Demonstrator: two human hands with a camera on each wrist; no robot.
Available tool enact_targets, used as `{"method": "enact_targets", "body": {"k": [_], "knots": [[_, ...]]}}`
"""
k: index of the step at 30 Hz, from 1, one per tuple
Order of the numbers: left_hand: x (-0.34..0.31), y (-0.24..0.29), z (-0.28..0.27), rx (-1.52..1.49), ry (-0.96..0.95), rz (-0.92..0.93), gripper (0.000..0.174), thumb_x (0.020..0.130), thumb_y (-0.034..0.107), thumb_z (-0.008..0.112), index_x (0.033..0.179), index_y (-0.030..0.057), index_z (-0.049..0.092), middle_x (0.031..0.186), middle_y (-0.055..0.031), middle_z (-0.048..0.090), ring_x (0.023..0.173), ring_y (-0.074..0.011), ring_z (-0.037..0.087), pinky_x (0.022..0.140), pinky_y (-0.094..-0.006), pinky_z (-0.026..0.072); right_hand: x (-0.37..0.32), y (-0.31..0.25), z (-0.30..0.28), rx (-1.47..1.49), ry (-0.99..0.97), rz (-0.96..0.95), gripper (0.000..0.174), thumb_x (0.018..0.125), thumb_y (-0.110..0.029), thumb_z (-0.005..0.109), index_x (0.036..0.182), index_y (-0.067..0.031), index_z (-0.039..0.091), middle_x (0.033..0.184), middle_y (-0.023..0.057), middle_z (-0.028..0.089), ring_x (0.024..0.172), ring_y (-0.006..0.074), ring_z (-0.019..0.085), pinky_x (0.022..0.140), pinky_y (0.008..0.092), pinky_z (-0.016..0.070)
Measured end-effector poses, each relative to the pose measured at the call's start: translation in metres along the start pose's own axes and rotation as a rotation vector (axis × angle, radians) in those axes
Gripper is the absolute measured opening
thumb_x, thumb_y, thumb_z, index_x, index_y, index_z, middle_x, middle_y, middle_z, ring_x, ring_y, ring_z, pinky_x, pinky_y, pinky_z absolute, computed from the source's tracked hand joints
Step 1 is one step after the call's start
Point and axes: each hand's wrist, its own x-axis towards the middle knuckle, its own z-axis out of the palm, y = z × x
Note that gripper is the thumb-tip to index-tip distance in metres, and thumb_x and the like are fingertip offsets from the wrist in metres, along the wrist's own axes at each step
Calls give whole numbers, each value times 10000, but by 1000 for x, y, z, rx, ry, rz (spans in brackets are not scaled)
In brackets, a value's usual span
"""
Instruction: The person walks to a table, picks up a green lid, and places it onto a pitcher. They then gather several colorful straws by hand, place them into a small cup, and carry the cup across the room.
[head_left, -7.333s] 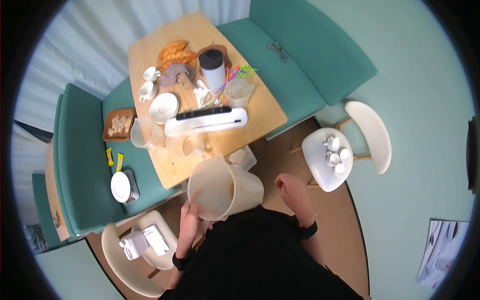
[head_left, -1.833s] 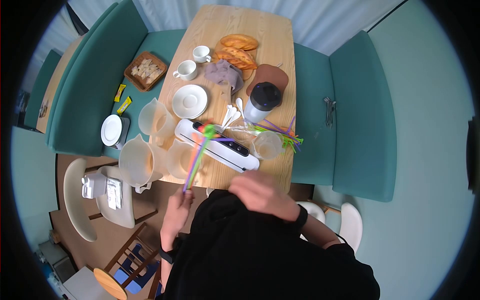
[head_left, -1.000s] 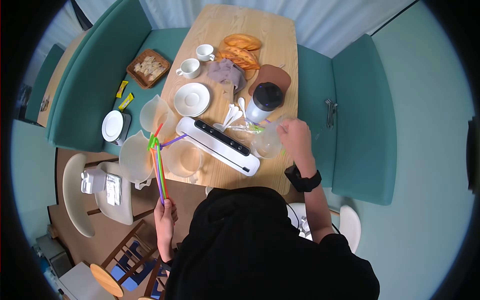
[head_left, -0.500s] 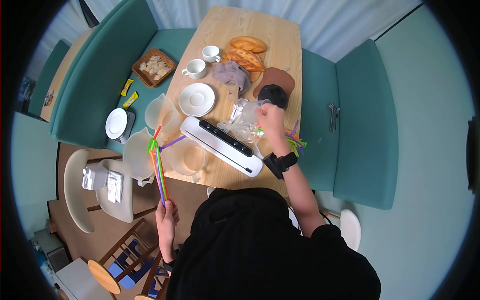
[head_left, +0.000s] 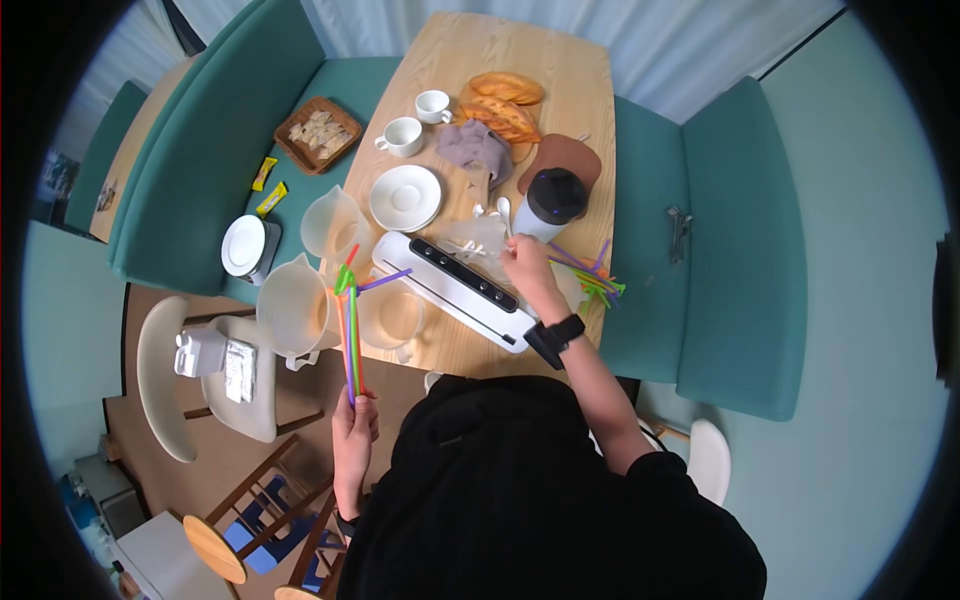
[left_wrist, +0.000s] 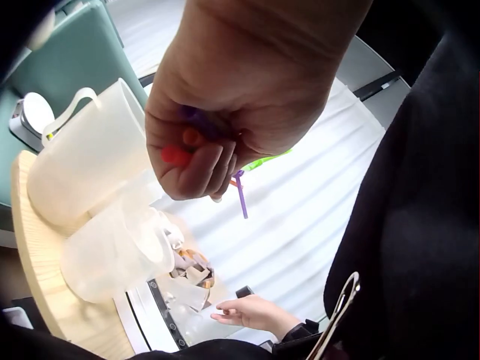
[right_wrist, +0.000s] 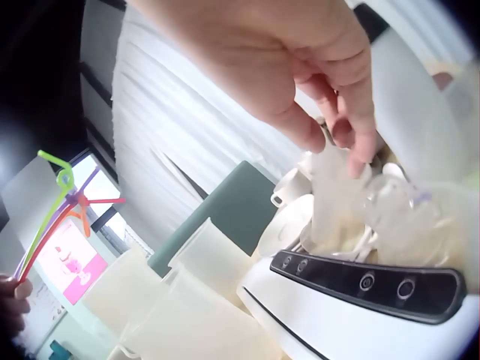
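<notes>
My left hand (head_left: 355,440) grips a bundle of colourful bendy straws (head_left: 351,345) by their lower ends, bent tops upward. In the left wrist view my fingers curl around the straw ends (left_wrist: 191,139). My right hand (head_left: 532,268) reaches over the table to a small translucent plastic cup (head_left: 475,235) among white spoons. In the right wrist view, thumb and fingers stand apart right at the rim of this cup (right_wrist: 334,202). Below that hand lies a long white appliance (head_left: 455,292) with a black button strip, like a vacuum sealer.
Translucent jugs (head_left: 295,305) stand along the table's left front. More straws (head_left: 600,285) lie at the right edge beside a dark-lidded tumbler (head_left: 556,198). Saucers (head_left: 406,198), white cups (head_left: 403,137), a grey cloth (head_left: 475,147) and bread (head_left: 507,88) sit farther back.
The big jug my left hand held earlier stands on the table, and straws are in that hand instead. My right hand has moved the small cup leftward from beside the loose straws to the spoons.
</notes>
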Motion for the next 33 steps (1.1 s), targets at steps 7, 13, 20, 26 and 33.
{"method": "enact_targets", "body": {"k": [7,13,20,26,33], "knots": [[7,4,13,-49,-200,-25,287,976,296,378,920,39,492,585,61,335,462,-28,287,416,-200,234,-44,-89,-65,416,-625,-56,259,807,-204,619,885,42,596,787,185,632,727,291,624,666,338,485],[11,16,32,103,-368,-23,336,979,302,362,918,27,544,604,17,449,489,-53,396,463,-196,327,-59,-135,-70,652,-720,-127,230,838,-188,633,945,14,606,751,69,615,622,95,549,560,242,441],[15,17,40,156,-355,-35,306,981,265,349,960,23,535,634,-23,537,524,-86,512,483,-206,385,-65,-132,-71,1014,-825,93,184,870,-121,600,982,25,591,862,34,616,727,61,554,655,213,463],[17,22,42,212,-394,-75,257,978,208,360,978,7,521,664,-52,591,553,-126,594,521,-239,456,-64,-132,-75,1006,-854,143,187,864,-136,615,976,11,591,868,27,613,758,58,553,681,213,461],[19,23,46,333,-437,-29,306,983,230,344,1008,-15,525,732,-72,624,620,-129,602,582,-256,475,-69,-121,-71,987,-734,104,206,852,-148,633,984,5,596,835,12,617,756,54,559,654,203,459]]}}
